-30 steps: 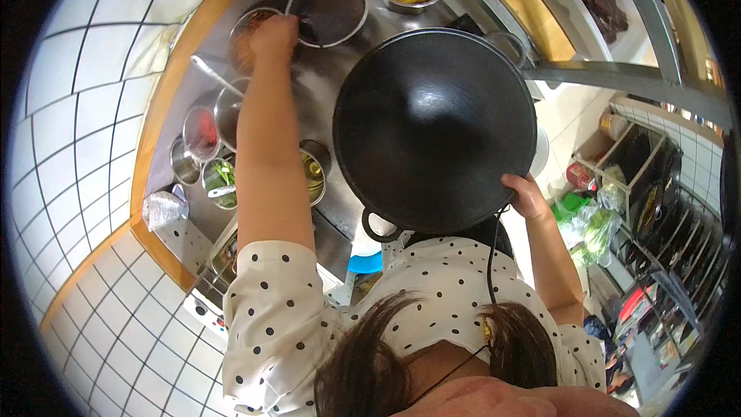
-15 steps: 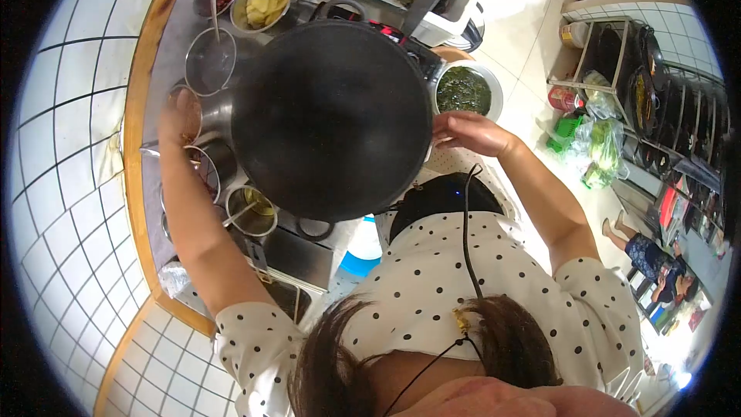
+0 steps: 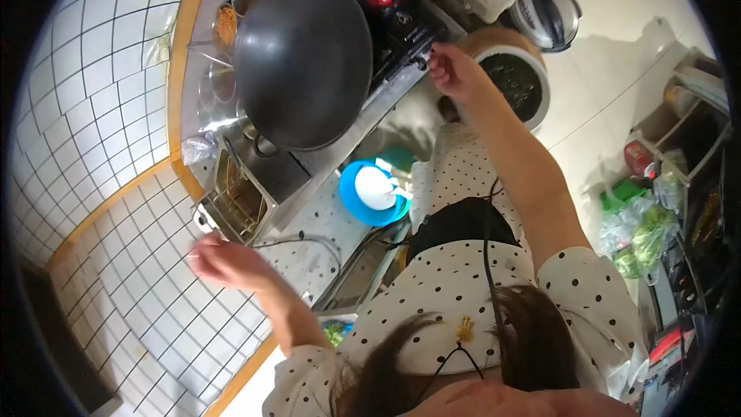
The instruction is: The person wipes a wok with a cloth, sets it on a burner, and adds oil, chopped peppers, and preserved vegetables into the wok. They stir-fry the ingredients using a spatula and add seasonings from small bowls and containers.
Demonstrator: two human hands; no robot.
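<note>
Wok (image 3: 303, 62), round, black and loop-handled, is seen at 11 o'clock over the grey steel bench (image 3: 353, 132). At 1 o'clock, the right hand (image 3: 458, 77) is held loosely curled, empty, beside the flat black stove (image 3: 395, 19); at 8 o'clock, the left hand (image 3: 222, 261) is held half-open, empty.

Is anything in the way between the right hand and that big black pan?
Nothing visible blocks it. Between the right hand and the black pan there's only the stove's black top and what looks like a knob at its edge, close to the hand.
</note>
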